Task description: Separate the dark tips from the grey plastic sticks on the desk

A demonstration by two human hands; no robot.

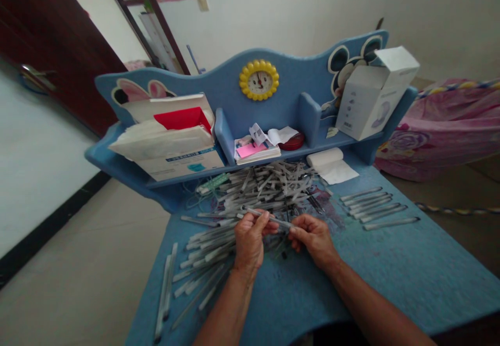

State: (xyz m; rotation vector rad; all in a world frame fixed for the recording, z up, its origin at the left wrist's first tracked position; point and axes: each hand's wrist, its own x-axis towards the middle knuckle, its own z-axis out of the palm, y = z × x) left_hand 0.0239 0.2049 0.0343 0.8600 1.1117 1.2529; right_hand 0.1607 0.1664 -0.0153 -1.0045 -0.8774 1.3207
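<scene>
Between my two hands a slim translucent pen (279, 222) is held over the middle of the desk. My left hand (252, 234) is closed around its left part, with the thumb on top. At the pen's right end, the fingers of my right hand (310, 235) pinch the tip; the exact tip is hard to make out. Just beyond my hands lies a heap of pen parts (269, 182), greyish white with some dark pieces. Several pen barrels (211, 242) spread out to the left of my left hand.
Several pens (377, 205) lie in a row on the right, and two pens (166, 288) near the left edge. A blue shelf (222, 132) backs the desk, holding a paper-filled box (183, 161), a white carton (371, 101) and a yellow clock (259, 80). A paper roll (332, 166) lies before it.
</scene>
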